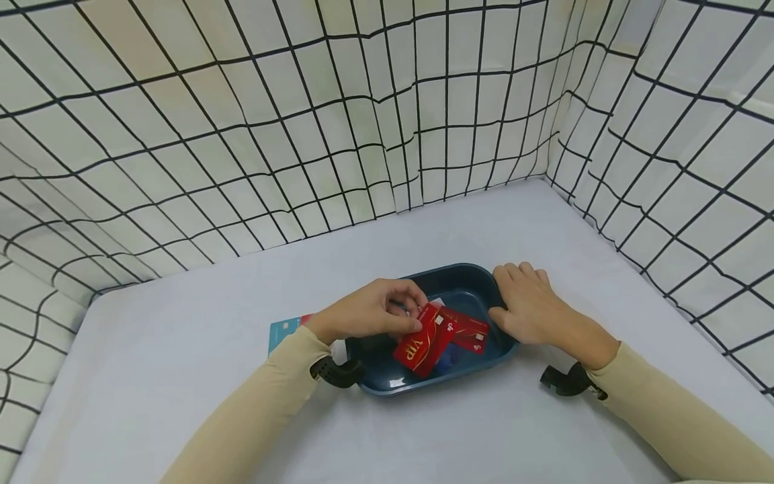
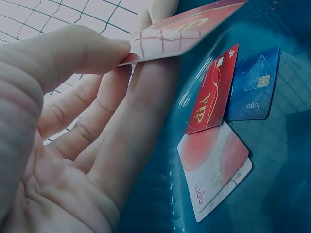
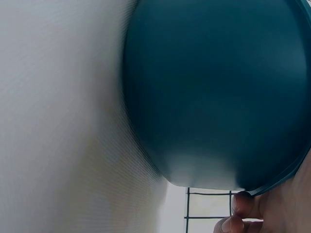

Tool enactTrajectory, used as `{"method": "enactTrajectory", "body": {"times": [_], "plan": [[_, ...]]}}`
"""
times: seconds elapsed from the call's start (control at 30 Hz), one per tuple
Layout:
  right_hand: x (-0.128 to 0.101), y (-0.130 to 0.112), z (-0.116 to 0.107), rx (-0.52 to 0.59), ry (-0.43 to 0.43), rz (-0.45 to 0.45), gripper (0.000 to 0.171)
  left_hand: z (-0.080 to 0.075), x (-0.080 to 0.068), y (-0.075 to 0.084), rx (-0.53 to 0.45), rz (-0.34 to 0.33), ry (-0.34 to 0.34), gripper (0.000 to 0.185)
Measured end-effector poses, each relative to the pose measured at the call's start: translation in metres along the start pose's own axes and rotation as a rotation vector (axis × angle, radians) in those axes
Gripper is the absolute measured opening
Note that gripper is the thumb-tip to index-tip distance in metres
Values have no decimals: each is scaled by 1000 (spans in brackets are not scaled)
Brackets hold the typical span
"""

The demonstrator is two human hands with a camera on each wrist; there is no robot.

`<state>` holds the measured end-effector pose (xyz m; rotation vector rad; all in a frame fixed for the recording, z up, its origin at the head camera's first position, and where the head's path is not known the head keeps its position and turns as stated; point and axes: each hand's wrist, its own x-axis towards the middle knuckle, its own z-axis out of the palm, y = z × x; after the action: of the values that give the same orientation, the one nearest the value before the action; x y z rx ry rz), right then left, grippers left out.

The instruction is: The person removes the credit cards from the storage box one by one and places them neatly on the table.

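Note:
My left hand [image 1: 375,310] pinches a red VIP card [image 1: 425,341] between thumb and fingers, over a dark blue plastic tray [image 1: 465,272]. In the left wrist view that held card [image 2: 194,31] is tilted, seen nearly edge-on. Below it in the tray lies another red VIP card [image 2: 214,90], overlapping a blue card [image 2: 257,82] marked "logo". A white and pink card [image 2: 211,167] lies beside them, partly covering another pale card [image 2: 238,177]. My right hand [image 1: 529,306] grips the tray's right end at the rim, thumb on the near side.
Left of the tray, a light blue card [image 1: 283,331] and a bit of red show on the white tabletop [image 1: 157,363], partly hidden by my left wrist. Black wire grid panels [image 1: 338,128] backed with white sheeting stand behind and along both sides.

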<state>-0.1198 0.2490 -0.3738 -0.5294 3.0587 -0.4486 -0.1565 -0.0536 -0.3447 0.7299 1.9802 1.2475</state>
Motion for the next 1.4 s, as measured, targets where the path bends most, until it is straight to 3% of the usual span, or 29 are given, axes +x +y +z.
{"method": "enactTrajectory", "body": {"times": [0.83,1.4], "plan": [[0,2,2,-12,-12,17,29,-12,-36,0,-55,-50,74,33],[0,-3,0,-13,-6,7,28,-22,-67,-12,-46,-83,173,35]]}}
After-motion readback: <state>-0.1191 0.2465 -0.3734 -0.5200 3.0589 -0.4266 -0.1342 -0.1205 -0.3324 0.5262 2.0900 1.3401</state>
